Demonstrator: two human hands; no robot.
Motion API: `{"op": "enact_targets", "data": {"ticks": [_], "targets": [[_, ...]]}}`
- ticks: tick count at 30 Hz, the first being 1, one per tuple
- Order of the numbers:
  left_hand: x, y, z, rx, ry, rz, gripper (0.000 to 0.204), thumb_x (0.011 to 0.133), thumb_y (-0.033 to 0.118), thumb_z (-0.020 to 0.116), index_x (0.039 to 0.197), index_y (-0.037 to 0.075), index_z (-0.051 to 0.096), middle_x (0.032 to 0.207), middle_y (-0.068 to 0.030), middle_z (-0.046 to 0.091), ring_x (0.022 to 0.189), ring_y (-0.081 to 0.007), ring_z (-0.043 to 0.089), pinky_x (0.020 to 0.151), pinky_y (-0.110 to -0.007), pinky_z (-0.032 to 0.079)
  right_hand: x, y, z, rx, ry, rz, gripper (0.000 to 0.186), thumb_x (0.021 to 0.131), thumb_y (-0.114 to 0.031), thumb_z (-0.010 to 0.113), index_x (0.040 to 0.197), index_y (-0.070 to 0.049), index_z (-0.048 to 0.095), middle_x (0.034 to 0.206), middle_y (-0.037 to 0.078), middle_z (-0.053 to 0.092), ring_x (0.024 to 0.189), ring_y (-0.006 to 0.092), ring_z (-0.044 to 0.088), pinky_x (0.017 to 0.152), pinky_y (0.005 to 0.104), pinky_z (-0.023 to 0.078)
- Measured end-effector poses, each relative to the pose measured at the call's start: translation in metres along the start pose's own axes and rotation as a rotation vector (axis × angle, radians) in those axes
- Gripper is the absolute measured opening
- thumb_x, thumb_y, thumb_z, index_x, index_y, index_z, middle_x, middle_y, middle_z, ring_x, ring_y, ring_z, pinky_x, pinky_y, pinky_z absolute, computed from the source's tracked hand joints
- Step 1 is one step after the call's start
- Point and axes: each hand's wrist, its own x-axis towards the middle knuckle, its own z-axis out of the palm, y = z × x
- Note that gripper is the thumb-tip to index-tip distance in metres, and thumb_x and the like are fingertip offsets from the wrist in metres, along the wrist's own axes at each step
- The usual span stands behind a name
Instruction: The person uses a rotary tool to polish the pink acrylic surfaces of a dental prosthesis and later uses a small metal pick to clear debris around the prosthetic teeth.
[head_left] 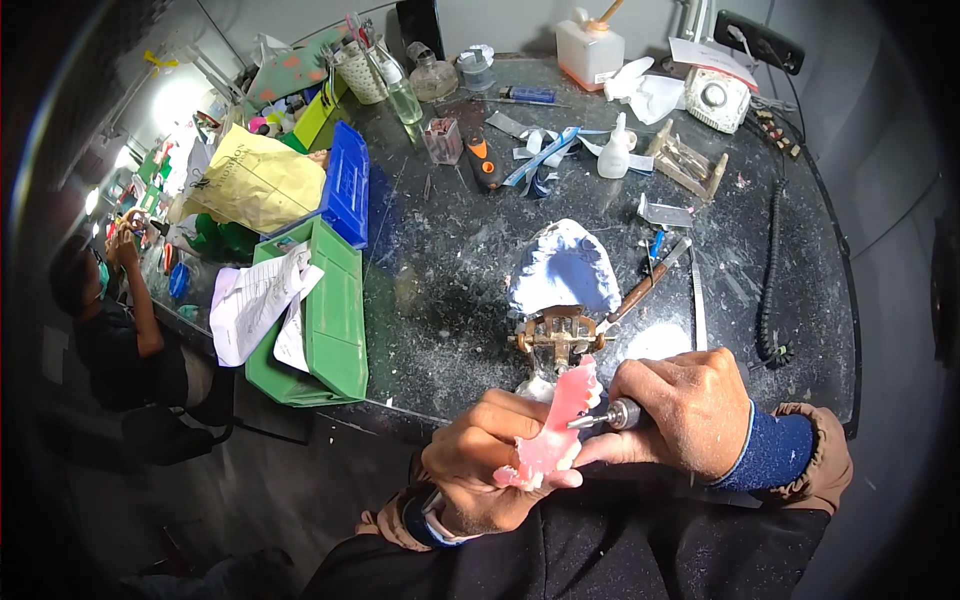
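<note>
Near the bench's front edge, my left hand (487, 462) grips a pink denture (548, 440) with pale teeth along its right side. My right hand (683, 412) is closed around a metal rotary handpiece (624, 413). The handpiece's bur points left and meets the denture's pink base, or comes very close to it; I cannot tell which. Just beyond my hands stands a brass-coloured articulator (558, 335) with a bluish-white plaster dental model (566, 268) behind it. A brown-handled knife (640, 290) lies to the right of the model.
Green bin (340, 330) with papers (262, 305) and a blue bin (347, 185) line the left. Behind lie an orange-black tool (483, 163), a white dropper bottle (615, 150) and a liquid container (590, 52). A coiled cord (773, 270) runs down the right. Another person (130, 330) sits far left.
</note>
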Motion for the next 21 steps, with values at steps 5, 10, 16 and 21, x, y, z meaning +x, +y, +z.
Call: {"op": "enact_targets", "data": {"ticks": [5,10,16,21], "targets": [[-0.0011,-0.0001,0.0003,-0.035,-0.003,-0.024,0.03,0.062,0.0,0.078,0.078,0.007,0.053,0.083,-0.0079,0.061,0.076,-0.022,0.062,0.064,-0.03,0.051,-0.0019,0.0009,-0.0007,-0.009,-0.036,-0.031,0.049,0.071,-0.054,0.064,0.066,-0.007,0.052,0.055,0.004,0.054,0.044,0.0204,0.058,0.038,0.0308,0.042],[-0.0029,-0.0033,-0.0032,-0.012,-0.036,0.017,0.031,0.062,-0.003,0.077,0.079,0.007,0.053,0.084,-0.0085,0.061,0.078,-0.0223,0.061,0.065,-0.03,0.051,0.0002,-0.0026,-0.0042,0.002,-0.063,0.055,0.043,0.069,-0.049,0.069,0.071,-0.007,0.055,0.054,0.004,0.055,0.049,0.022,0.059,0.044,0.0305,0.046],[-0.0037,-0.0029,-0.0005,-0.037,-0.018,0.025,0.029,0.062,-0.006,0.075,0.077,0.006,0.053,0.083,-0.009,0.06,0.079,-0.0228,0.061,0.065,-0.031,0.052,-0.0011,-0.0029,-0.0067,-0.04,-0.148,-0.004,0.043,0.07,-0.048,0.068,0.072,-0.007,0.056,0.055,0.004,0.055,0.048,0.0222,0.059,0.044,0.0301,0.046],[-0.0061,-0.0062,-0.0025,-0.016,-0.027,0.019,0.026,0.063,-0.005,0.073,0.075,0.006,0.053,0.083,-0.0084,0.06,0.079,-0.0233,0.061,0.066,-0.032,0.052,-0.0009,-0.0026,-0.0067,-0.008,-0.099,-0.008,0.043,0.07,-0.048,0.068,0.071,-0.007,0.056,0.056,0.004,0.056,0.048,0.0215,0.059,0.044,0.0296,0.046]]}}
